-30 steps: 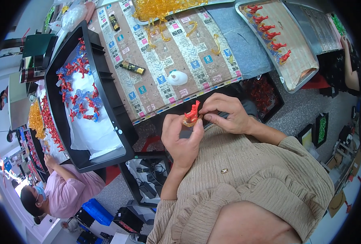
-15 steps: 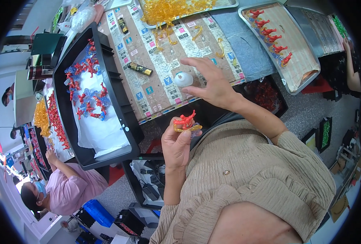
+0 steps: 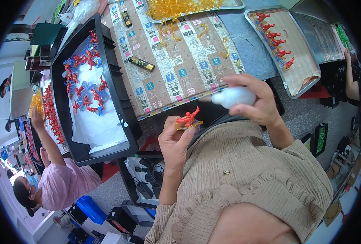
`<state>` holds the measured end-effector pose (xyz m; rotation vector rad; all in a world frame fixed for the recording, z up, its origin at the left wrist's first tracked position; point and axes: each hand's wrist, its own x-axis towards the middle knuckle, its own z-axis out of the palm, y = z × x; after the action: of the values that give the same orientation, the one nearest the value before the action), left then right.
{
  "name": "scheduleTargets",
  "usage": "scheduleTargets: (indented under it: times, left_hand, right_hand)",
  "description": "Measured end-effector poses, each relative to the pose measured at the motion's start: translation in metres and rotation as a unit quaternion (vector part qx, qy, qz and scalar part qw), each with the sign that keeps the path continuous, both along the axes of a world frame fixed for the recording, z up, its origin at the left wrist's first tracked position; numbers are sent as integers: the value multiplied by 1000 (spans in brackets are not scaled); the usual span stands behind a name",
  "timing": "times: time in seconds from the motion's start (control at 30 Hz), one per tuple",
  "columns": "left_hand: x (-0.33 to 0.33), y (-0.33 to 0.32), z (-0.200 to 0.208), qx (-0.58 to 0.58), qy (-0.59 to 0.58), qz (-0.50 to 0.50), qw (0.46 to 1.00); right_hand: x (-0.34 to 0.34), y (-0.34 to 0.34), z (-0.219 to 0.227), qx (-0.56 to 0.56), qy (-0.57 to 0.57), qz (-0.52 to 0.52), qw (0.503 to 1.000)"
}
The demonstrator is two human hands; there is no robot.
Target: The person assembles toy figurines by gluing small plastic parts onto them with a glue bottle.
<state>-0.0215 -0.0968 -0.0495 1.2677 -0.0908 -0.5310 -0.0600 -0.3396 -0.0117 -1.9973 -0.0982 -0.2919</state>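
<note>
Between the thumb and fingers of my left hand (image 3: 173, 140) is a small red toy figure (image 3: 187, 118) with a clear yellow piece (image 3: 190, 126) at its base. My right hand (image 3: 262, 99) is closed round a white squeeze bottle (image 3: 237, 97), tipped on its side with its nozzle toward the left. The bottle is somewhat blurred by motion. It is held at the table's near edge, above and to the right of the figure, apart from it.
At the left stands a black bin (image 3: 107, 150) with red and blue figures on white paper. A metal tray (image 3: 300, 83) at the right bears a row of figures. Yellow pieces fill another tray (image 3: 237, 5) at the back. A black-and-gold tube (image 3: 142, 64) lies on the table. A person (image 3: 66, 179) sits at the left.
My right hand has taken hold of the white bottle, lifted it off the table and tipped it, bringing it nearer to me. My left hand has barely moved. The person at left has raised an arm.
</note>
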Motion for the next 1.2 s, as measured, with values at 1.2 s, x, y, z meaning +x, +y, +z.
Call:
scheduleTargets:
  times: [1.2]
  left_hand:
    - [-5,-10,-1,59,-18,-26,998]
  right_hand:
    - [-22,7,7,24,-43,6,999]
